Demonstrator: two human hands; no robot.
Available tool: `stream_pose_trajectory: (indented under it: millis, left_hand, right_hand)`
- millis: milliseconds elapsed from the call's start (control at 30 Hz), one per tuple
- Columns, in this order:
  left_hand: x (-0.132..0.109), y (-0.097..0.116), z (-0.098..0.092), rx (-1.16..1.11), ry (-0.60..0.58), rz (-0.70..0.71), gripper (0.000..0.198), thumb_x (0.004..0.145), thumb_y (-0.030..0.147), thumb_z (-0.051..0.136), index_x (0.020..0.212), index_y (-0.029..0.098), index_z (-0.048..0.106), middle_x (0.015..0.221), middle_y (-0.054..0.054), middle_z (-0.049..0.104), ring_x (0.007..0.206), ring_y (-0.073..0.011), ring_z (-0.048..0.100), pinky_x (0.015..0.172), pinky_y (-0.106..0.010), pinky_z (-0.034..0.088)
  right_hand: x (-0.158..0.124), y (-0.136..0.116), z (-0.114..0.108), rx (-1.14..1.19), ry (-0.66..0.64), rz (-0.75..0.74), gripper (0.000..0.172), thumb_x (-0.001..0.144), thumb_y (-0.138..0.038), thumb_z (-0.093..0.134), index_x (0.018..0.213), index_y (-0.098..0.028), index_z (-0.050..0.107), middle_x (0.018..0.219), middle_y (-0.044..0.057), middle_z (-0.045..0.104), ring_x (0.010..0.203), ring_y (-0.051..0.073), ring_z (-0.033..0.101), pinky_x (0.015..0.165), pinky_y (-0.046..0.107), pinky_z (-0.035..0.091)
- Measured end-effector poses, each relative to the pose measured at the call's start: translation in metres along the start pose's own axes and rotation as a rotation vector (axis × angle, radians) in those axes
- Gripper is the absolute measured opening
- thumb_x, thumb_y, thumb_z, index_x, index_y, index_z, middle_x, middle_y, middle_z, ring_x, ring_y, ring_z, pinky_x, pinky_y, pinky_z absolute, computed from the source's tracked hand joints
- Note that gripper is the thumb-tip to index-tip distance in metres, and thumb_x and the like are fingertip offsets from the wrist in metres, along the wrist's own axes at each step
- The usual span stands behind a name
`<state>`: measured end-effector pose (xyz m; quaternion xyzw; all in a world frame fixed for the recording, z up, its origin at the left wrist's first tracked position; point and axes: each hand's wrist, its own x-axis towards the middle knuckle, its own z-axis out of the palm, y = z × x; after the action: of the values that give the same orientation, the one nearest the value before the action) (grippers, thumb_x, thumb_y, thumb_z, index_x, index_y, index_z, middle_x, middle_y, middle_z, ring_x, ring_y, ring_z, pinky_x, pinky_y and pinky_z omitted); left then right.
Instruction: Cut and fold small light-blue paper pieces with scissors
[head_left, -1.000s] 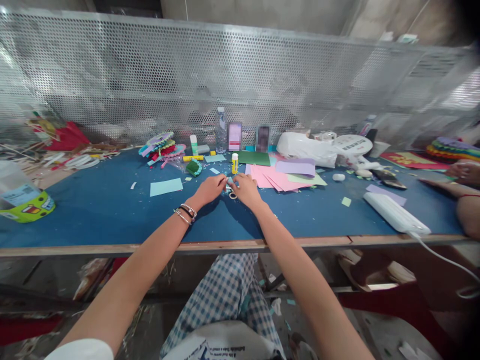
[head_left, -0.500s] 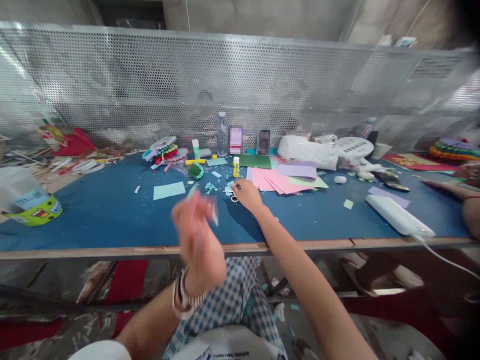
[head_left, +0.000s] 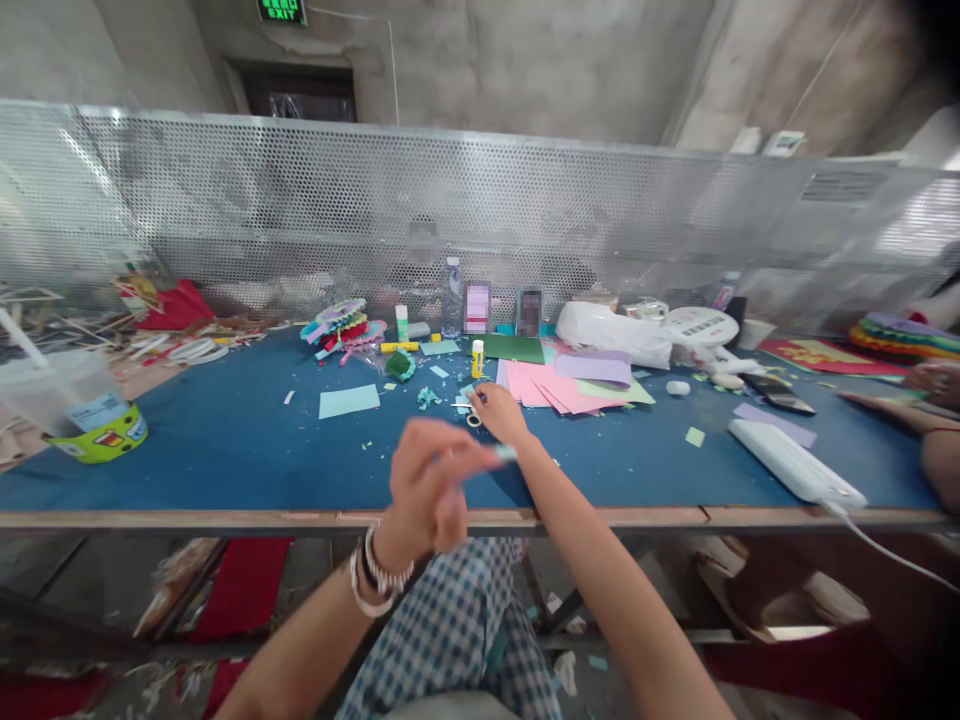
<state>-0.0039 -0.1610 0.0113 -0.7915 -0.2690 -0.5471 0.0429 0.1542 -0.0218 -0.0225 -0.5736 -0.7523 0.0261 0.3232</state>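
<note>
Blue felt table (head_left: 225,440), paper scraps (head_left: 427,397).

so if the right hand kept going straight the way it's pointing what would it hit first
Probably the scissors at the right hand's fingertips, then the small yellow glue stick farther back; depth is hard to judge.

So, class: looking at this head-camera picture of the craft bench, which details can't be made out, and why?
- Left hand: motion blur hides what its fingers pinch; only a pale green tip shows.
- Right hand: it covers most of the scissors.
- Two upright cards: faces blurred out.
- Co-worker's hand: cut off by the right edge.
</note>
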Motion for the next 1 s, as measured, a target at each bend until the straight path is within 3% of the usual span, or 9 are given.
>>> stream_pose_trajectory:
  millis: [67, 100, 167, 233, 300, 467, 700, 867, 1000]
  left_hand:
    - [0.037, -0.030, 0.005, -0.014, 0.079, -0.022, 0.041, 0.095, 0.036, 0.022, 0.107, 0.028, 0.061, 0.090, -0.007, 0.064, 0.087, -0.0213, 0.059, 0.080, -0.040, 0.048]
    - [0.053, -0.047, 0.009, -0.005, 0.026, -0.041, 0.041, 0.095, 0.035, 0.021, 0.111, 0.025, 0.058, 0.090, -0.007, 0.064, 0.087, -0.0199, 0.059, 0.081, -0.038, 0.048]
    - [0.074, -0.080, 0.022, 0.050, -0.188, -0.078, 0.040, 0.096, 0.036, 0.023, 0.119, 0.021, 0.053, 0.098, -0.007, 0.064, 0.090, -0.0187, 0.059, 0.081, -0.034, 0.047]
    - [0.077, -0.108, 0.038, 0.118, -0.345, -0.103, 0.041, 0.095, 0.039, 0.028, 0.123, 0.018, 0.050, 0.104, -0.009, 0.062, 0.096, -0.0206, 0.058, 0.080, -0.033, 0.048]
    - [0.065, -0.126, 0.052, 0.131, -0.422, -0.113, 0.042, 0.095, 0.040, 0.030, 0.126, 0.017, 0.047, 0.117, -0.011, 0.057, 0.109, -0.0219, 0.054, 0.085, -0.033, 0.047]
    - [0.036, -0.135, 0.066, 0.023, -0.524, -0.104, 0.043, 0.094, 0.038, 0.033, 0.132, 0.021, 0.044, 0.127, -0.010, 0.053, 0.118, -0.0204, 0.050, 0.095, -0.033, 0.043]
    - [0.039, -0.151, 0.067, -0.114, -0.523, -0.176, 0.041, 0.090, 0.033, 0.045, 0.130, 0.023, 0.049, 0.125, -0.007, 0.060, 0.108, -0.0222, 0.059, 0.091, -0.034, 0.045]
    - [0.042, -0.160, 0.067, -0.369, -0.455, -0.382, 0.043, 0.080, 0.037, 0.060, 0.119, 0.018, 0.059, 0.117, -0.010, 0.065, 0.098, -0.0223, 0.064, 0.083, -0.033, 0.050]
    - [0.045, -0.157, 0.061, -0.598, -0.557, -0.577, 0.048, 0.080, 0.034, 0.061, 0.123, 0.016, 0.055, 0.118, -0.012, 0.064, 0.095, -0.0230, 0.065, 0.069, -0.031, 0.052]
  right_hand:
    - [0.000, 0.000, 0.000, 0.012, 0.014, -0.007, 0.026, 0.091, -0.033, 0.045, 0.075, -0.018, 0.060, 0.078, 0.004, 0.062, 0.074, 0.014, 0.053, 0.064, 0.023, 0.034]
    - [0.001, -0.001, 0.000, 0.021, 0.024, -0.006, 0.027, 0.090, -0.034, 0.045, 0.074, -0.018, 0.060, 0.078, 0.004, 0.062, 0.074, 0.015, 0.053, 0.065, 0.023, 0.034]
    - [0.001, 0.000, 0.000, 0.062, 0.036, 0.012, 0.029, 0.090, -0.037, 0.045, 0.073, -0.018, 0.059, 0.076, 0.004, 0.063, 0.073, 0.015, 0.054, 0.064, 0.023, 0.034]
    - [0.003, 0.001, 0.001, 0.135, 0.031, 0.060, 0.031, 0.090, -0.038, 0.044, 0.072, -0.018, 0.059, 0.074, 0.004, 0.063, 0.070, 0.015, 0.056, 0.061, 0.023, 0.034]
    - [0.004, 0.003, 0.002, 0.202, 0.026, 0.121, 0.029, 0.090, -0.036, 0.043, 0.073, -0.019, 0.059, 0.073, 0.004, 0.064, 0.068, 0.015, 0.057, 0.060, 0.023, 0.034]
    - [0.006, 0.007, 0.004, 0.237, 0.059, 0.151, 0.027, 0.089, -0.030, 0.038, 0.074, -0.019, 0.058, 0.071, 0.003, 0.064, 0.068, 0.017, 0.058, 0.060, 0.024, 0.035]
    - [0.005, 0.008, 0.003, 0.273, 0.075, 0.068, 0.034, 0.090, -0.039, 0.037, 0.069, -0.020, 0.056, 0.068, 0.003, 0.061, 0.067, 0.017, 0.055, 0.060, 0.025, 0.036]
    - [0.006, 0.007, -0.001, 0.162, 0.166, -0.129, 0.027, 0.090, -0.033, 0.042, 0.072, -0.019, 0.056, 0.074, 0.005, 0.061, 0.075, 0.019, 0.053, 0.069, 0.027, 0.038]
    - [0.004, 0.005, -0.005, 0.152, 0.203, -0.188, 0.026, 0.091, -0.033, 0.042, 0.075, -0.019, 0.057, 0.077, 0.005, 0.061, 0.079, 0.019, 0.052, 0.072, 0.028, 0.038]
